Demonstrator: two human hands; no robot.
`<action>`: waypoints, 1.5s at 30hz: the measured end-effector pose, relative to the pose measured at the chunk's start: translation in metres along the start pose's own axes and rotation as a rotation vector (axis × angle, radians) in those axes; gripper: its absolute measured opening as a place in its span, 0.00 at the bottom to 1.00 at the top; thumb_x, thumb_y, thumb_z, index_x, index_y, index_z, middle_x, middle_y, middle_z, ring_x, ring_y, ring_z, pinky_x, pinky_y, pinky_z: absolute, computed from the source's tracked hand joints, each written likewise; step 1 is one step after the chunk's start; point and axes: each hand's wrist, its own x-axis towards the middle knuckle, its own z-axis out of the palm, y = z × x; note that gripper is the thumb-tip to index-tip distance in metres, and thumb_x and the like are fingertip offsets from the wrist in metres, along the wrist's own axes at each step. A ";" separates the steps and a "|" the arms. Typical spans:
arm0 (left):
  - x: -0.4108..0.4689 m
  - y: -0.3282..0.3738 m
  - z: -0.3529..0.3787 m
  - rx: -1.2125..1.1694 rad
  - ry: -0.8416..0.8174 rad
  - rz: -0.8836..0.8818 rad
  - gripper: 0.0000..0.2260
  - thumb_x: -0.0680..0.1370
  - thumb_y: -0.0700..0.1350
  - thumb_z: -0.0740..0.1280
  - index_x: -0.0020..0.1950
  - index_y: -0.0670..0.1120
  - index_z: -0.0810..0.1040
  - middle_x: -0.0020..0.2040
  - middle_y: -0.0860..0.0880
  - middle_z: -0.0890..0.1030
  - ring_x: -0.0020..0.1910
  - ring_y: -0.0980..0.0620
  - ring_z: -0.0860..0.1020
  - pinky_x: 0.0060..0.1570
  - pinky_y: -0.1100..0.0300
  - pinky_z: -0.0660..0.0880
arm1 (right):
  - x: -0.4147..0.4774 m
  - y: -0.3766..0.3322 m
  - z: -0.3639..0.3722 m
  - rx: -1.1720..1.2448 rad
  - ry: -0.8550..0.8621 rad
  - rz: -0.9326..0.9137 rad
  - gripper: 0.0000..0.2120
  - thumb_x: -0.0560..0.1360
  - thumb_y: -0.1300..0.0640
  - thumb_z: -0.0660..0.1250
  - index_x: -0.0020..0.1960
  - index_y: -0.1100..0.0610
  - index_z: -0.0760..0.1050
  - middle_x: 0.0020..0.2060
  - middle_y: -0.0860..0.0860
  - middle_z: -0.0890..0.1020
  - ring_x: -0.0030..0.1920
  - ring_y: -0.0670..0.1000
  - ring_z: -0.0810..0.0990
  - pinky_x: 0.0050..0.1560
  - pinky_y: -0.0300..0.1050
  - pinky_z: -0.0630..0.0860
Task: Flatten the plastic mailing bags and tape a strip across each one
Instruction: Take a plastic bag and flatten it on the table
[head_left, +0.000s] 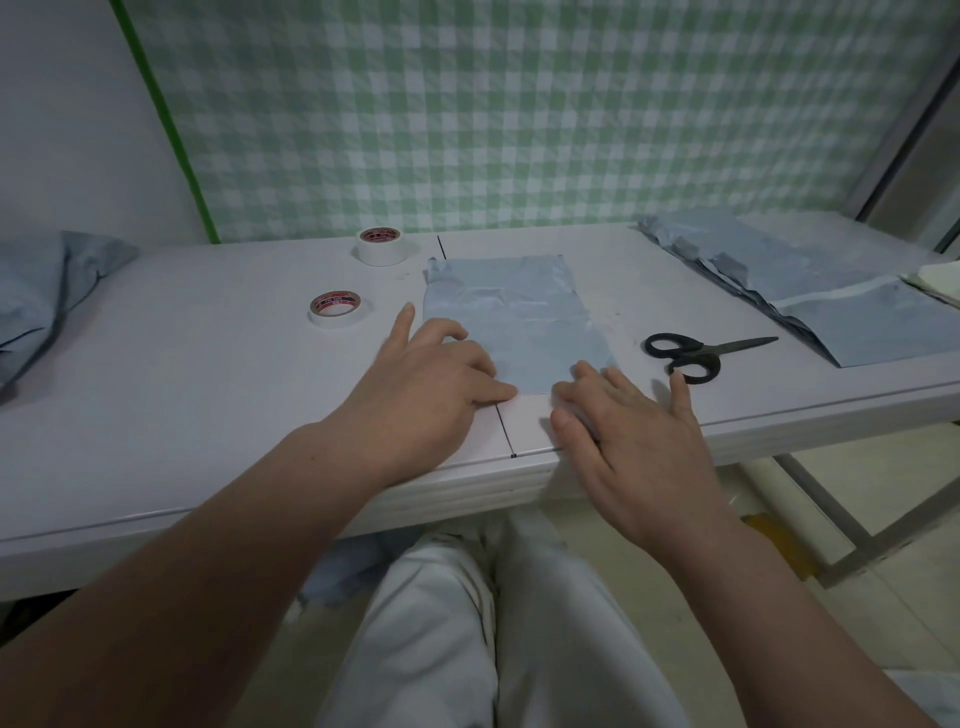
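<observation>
The blue bag (519, 322) lies long from near to far on the bench (208, 389), just past both grips, left hand (441, 366) and right hand (628, 421) pressing its near edge flat-fingered, holding nothing.

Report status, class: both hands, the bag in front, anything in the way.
Hands open: left hand, right hand pressing near corners of mailing bag. Bag lies flat, no tape strip seen. Nothing blocking; scissors right of bag, apart.
</observation>
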 end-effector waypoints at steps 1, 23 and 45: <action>-0.003 -0.003 0.000 -0.010 0.009 -0.006 0.19 0.82 0.43 0.55 0.66 0.64 0.73 0.63 0.61 0.74 0.69 0.51 0.60 0.73 0.45 0.40 | 0.000 0.000 0.000 -0.002 -0.007 0.003 0.20 0.77 0.43 0.46 0.58 0.46 0.71 0.65 0.42 0.71 0.69 0.46 0.64 0.72 0.59 0.46; -0.036 -0.036 0.009 -0.143 0.140 -0.108 0.19 0.80 0.38 0.59 0.61 0.58 0.79 0.62 0.57 0.77 0.68 0.46 0.64 0.72 0.45 0.44 | 0.008 -0.053 0.010 -0.138 -0.041 -0.038 0.21 0.79 0.44 0.44 0.64 0.48 0.68 0.68 0.47 0.68 0.69 0.53 0.63 0.71 0.59 0.44; -0.036 -0.042 0.011 -0.223 0.170 -0.102 0.17 0.77 0.39 0.60 0.55 0.56 0.83 0.58 0.56 0.80 0.65 0.43 0.68 0.69 0.39 0.55 | 0.003 -0.010 -0.003 -0.045 -0.030 0.111 0.13 0.80 0.46 0.47 0.54 0.45 0.69 0.54 0.43 0.76 0.57 0.49 0.74 0.73 0.57 0.47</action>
